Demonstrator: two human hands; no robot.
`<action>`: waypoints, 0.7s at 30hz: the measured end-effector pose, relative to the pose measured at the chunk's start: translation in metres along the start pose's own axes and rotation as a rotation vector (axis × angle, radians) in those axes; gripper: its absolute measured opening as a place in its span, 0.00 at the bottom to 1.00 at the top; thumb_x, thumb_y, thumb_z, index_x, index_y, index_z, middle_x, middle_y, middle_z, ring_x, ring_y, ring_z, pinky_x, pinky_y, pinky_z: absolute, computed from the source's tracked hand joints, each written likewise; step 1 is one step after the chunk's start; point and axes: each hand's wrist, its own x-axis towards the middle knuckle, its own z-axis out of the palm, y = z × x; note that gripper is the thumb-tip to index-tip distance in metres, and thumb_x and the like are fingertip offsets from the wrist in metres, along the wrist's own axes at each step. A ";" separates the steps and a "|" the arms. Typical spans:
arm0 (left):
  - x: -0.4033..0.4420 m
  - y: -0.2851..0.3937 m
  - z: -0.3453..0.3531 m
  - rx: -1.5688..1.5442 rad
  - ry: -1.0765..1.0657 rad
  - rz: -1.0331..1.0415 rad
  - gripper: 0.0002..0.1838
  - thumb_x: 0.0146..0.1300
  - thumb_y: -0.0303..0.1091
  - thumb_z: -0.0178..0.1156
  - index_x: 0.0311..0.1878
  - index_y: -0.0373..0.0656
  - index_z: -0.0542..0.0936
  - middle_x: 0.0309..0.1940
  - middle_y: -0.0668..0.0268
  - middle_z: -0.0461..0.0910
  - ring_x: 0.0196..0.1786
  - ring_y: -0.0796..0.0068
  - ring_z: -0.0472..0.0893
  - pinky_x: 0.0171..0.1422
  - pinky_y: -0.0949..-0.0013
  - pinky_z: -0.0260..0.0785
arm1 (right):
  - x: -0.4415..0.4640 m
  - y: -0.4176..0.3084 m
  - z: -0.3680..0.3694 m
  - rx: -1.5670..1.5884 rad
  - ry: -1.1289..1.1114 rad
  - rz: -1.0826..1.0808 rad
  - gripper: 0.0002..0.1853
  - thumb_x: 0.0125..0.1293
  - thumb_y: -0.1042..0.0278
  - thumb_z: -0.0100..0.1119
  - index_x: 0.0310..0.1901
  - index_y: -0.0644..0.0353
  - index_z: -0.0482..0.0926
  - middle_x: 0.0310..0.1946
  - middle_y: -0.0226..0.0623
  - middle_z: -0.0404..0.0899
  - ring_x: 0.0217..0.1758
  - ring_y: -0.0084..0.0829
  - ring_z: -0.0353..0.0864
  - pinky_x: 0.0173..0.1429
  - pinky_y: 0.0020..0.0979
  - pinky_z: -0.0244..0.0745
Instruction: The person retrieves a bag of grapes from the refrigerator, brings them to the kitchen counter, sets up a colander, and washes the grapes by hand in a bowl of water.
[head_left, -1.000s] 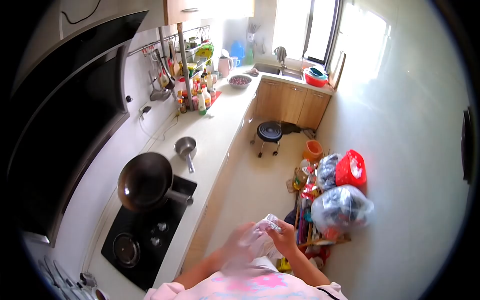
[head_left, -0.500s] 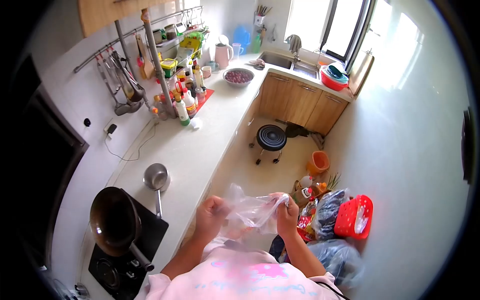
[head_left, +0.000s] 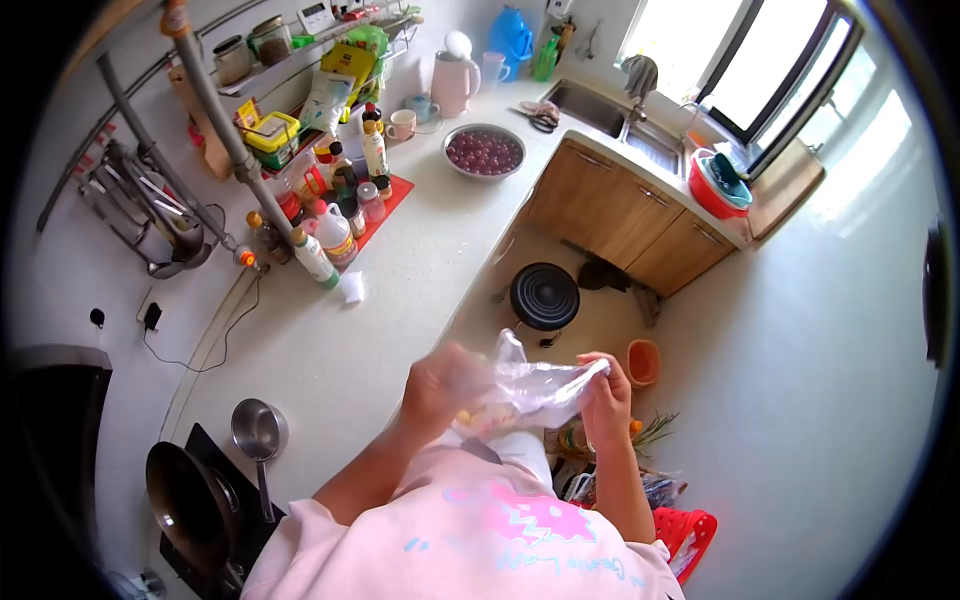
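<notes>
A thin clear plastic bag [head_left: 540, 388] is stretched between my two hands in front of my body, above the floor beside the counter. My left hand [head_left: 440, 388], smeared by motion, is closed on the bag's left side. On the other side, my right hand [head_left: 606, 400] pinches the bag's upper edge between thumb and fingers. Something yellowish shows low in or behind the bag, too unclear to name.
A metal bowl of dark red round fruit [head_left: 483, 152] stands on the counter [head_left: 330, 350]. Bottles on a red mat [head_left: 385, 207] line the wall. A saucepan [head_left: 258, 430] and a wok [head_left: 188, 492] sit at lower left. A black stool [head_left: 544, 296] stands ahead.
The view has shifted forward and turned, so the counter and bowl look nearer. Both hands still hold the plastic bag, now slightly higher in view, and the left hand has become blurred.
</notes>
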 end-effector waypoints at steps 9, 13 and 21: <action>0.181 0.012 -0.008 -0.136 0.289 0.043 0.13 0.60 0.20 0.71 0.36 0.47 0.75 0.30 0.77 0.72 0.30 0.89 0.67 0.33 0.80 0.59 | 0.214 -0.011 -0.006 0.156 -0.211 0.168 0.13 0.80 0.73 0.47 0.60 0.64 0.75 0.50 0.35 0.81 0.52 0.25 0.80 0.60 0.30 0.74; 0.239 0.007 -0.011 -0.144 0.562 0.123 0.10 0.64 0.25 0.68 0.37 0.46 0.75 0.30 0.76 0.73 0.28 0.90 0.67 0.31 0.81 0.58 | 0.317 0.003 -0.009 -0.114 -0.489 0.168 0.11 0.80 0.73 0.48 0.57 0.63 0.78 0.54 0.36 0.80 0.56 0.26 0.79 0.62 0.30 0.72; 0.314 0.003 -0.028 0.024 1.004 0.118 0.12 0.69 0.32 0.69 0.39 0.49 0.72 0.30 0.79 0.71 0.26 0.93 0.62 0.27 0.83 0.51 | 0.475 0.002 0.039 -0.509 -0.938 -0.061 0.13 0.61 0.92 0.47 0.35 0.64 0.79 0.59 0.42 0.70 0.58 0.39 0.76 0.64 0.33 0.71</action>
